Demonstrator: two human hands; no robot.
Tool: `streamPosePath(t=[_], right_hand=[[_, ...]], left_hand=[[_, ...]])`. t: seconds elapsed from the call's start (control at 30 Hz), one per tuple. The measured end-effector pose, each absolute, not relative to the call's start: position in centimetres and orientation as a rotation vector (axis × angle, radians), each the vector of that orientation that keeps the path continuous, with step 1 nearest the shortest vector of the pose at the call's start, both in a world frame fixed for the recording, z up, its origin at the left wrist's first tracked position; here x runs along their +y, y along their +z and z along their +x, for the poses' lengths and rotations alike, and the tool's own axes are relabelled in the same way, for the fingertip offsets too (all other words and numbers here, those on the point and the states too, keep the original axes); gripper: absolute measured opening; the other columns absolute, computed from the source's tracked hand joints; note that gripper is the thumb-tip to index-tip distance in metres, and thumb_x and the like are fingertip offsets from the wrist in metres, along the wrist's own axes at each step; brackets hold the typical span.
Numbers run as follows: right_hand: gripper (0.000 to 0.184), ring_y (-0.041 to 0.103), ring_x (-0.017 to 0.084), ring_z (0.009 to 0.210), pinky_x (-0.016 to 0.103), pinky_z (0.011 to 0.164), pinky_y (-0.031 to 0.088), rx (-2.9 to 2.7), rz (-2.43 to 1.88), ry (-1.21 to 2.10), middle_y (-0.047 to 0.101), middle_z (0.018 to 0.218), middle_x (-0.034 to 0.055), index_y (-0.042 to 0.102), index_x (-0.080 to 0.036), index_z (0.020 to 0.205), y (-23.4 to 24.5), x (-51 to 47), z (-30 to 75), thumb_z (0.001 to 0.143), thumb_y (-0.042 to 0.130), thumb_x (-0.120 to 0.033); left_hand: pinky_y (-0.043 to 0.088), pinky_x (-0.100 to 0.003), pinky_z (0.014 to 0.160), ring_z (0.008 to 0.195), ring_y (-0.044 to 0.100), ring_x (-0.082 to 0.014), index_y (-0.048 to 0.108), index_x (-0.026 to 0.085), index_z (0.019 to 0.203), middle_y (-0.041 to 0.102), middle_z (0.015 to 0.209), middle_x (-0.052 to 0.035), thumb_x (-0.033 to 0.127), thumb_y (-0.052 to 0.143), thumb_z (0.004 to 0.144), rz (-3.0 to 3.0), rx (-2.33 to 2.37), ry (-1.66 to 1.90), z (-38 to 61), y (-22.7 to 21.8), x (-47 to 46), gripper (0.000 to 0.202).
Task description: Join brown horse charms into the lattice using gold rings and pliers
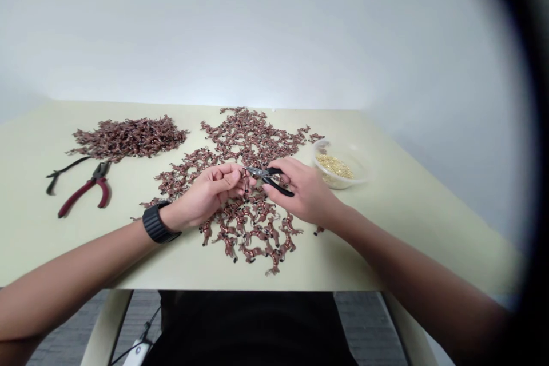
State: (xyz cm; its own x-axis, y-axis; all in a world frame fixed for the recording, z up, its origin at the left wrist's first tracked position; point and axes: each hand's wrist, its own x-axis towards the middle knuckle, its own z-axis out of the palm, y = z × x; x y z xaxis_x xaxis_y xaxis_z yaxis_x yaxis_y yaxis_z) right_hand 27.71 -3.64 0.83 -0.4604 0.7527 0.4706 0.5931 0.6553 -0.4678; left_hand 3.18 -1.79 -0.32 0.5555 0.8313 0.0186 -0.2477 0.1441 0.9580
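Note:
My left hand (218, 187) is closed in a pinch on a small brown horse-like figurine (246, 184), partly hidden by the fingers. In my right hand (302, 189) is a pair of black-handled pliers (279, 182). Their narrow metal jaws reach left to the fingertips of my left hand, by the upper part of the figurine. Whether the jaws grip anything there is too small to tell. Both hands hover over many similar brown figurines (257, 234) spread across the middle of the table.
A denser heap of brown figurines (128, 137) lies at the back left. Red-handled pliers (83, 191) and a black cable or strap (64, 171) rest in front of it. On the right, a clear plastic bowl (360, 174) holds small gold-coloured pieces (334, 166). A wall stands behind the pale table (407, 229).

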Motion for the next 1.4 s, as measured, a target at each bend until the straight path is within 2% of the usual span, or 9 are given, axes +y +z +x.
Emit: streamPosePath(t=[0.2, 0.33, 0.5, 0.7, 0.77, 0.83, 0.97, 1.1, 1.4], right_hand=[[0.025, 0.041, 0.013, 0.061, 0.028, 0.057, 0.033, -2.01, -1.135, 0.74, 0.047, 0.071, -0.0025, 0.062, -0.021, 0.105, 0.2, -4.3, 26.4, 0.098, 0.056, -0.044], [0.032, 0.039, 0.011, 0.06, 0.026, 0.054, 0.033, -1.757, -1.128, 1.151, 0.047, 0.074, -0.0029, 0.061, -0.023, 0.105, -0.4, -4.7, 25.5, 0.098, 0.055, -0.053], [0.034, 0.023, 0.009, 0.056, 0.022, 0.045, 0.022, -1.336, -0.968, 1.77, 0.032, 0.072, -0.0052, 0.06, -0.021, 0.098, -0.3, -4.9, 25.0, 0.096, 0.058, -0.055], [0.036, 0.013, 0.009, 0.058, 0.02, 0.044, 0.011, -0.992, -0.846, 2.206, 0.027, 0.074, -0.005, 0.06, -0.016, 0.094, 0.5, -4.3, 25.5, 0.097, 0.058, -0.051], [0.036, 0.013, 0.009, 0.058, 0.021, 0.044, 0.011, -1.0, -0.872, 2.177, 0.027, 0.074, -0.0052, 0.059, -0.016, 0.093, 0.4, -4.1, 25.7, 0.096, 0.058, -0.052], [0.037, 0.016, 0.009, 0.057, 0.022, 0.045, 0.014, -1.118, -0.952, 2.002, 0.028, 0.073, -0.0052, 0.059, -0.018, 0.094, 0.2, -4.0, 25.7, 0.096, 0.057, -0.055], [0.032, 0.033, 0.011, 0.058, 0.025, 0.051, 0.027, -1.591, -1.139, 1.279, 0.039, 0.072, -0.0039, 0.058, -0.022, 0.1, -0.4, -3.8, 26.0, 0.096, 0.057, -0.054], [0.026, 0.042, 0.013, 0.065, 0.029, 0.06, 0.034, -1.903, -1.161, 0.716, 0.049, 0.078, -0.0008, 0.06, -0.021, 0.106, -0.6, -3.6, 26.3, 0.095, 0.06, -0.045], [0.021, 0.048, 0.016, 0.073, 0.03, 0.065, 0.036, -2.053, -1.137, 0.531, 0.057, 0.086, 0.0025, 0.062, -0.02, 0.107, -0.1, -3.7, 26.5, 0.096, 0.059, -0.038]], left_hand=[[0.056, -0.028, 0.081, 0.084, 0.069, -0.0155, 0.067, 0.017, 0.104, 0.074, 0.096, -0.0073, 0.031, 0.074, 0.09, 1.468, 0.713, 1.104, 3.5, -0.5, -2.1, 0.021], [0.059, -0.03, 0.08, 0.089, 0.071, -0.019, 0.069, 0.015, 0.106, 0.074, 0.1, -0.0097, 0.03, 0.077, 0.088, 1.848, 0.861, 1.304, 3.5, -0.5, -2.2, 0.024], [0.06, -0.032, 0.085, 0.092, 0.072, -0.0192, 0.07, 0.018, 0.112, 0.076, 0.104, -0.0081, 0.025, 0.076, 0.088, 2.455, 0.953, 1.427, 2.1, -0.9, -1.1, 0.026], [0.053, -0.047, 0.106, 0.126, 0.063, -0.0276, 0.061, 0.019, 0.134, 0.067, 0.136, -0.0137, 0.009, 0.063, 0.093, 3.121, 0.616, 1.129, -0.4, -1.2, 1.8, 0.042], [0.053, -0.047, 0.106, 0.125, 0.063, -0.027, 0.062, 0.019, 0.132, 0.068, 0.135, -0.0131, 0.011, 0.062, 0.095, 3.05, 0.689, 1.12, -0.2, -1.2, 1.8, 0.038], [0.056, -0.042, 0.099, 0.112, 0.069, -0.0247, 0.067, 0.018, 0.123, 0.074, 0.119, -0.0123, 0.02, 0.067, 0.095, 2.773, 0.863, 1.249, 0.6, -1.1, 1.2, 0.029], [0.059, -0.032, 0.083, 0.088, 0.071, -0.0188, 0.068, 0.016, 0.109, 0.075, 0.1, -0.01, 0.035, 0.07, 0.094, 1.945, 0.919, 1.151, 2.4, -0.7, -0.1, 0.025], [0.056, -0.029, 0.083, 0.082, 0.067, -0.0147, 0.07, 0.015, 0.103, 0.074, 0.096, -0.0088, 0.035, 0.069, 0.095, 1.543, 0.732, 1.002, 2.9, -0.6, -0.5, 0.022], [0.055, -0.029, 0.08, 0.079, 0.067, -0.0152, 0.071, 0.015, 0.103, 0.075, 0.097, -0.0088, 0.034, 0.072, 0.092, 1.448, 0.673, 1.014, 2.9, -0.6, -0.8, 0.022]])
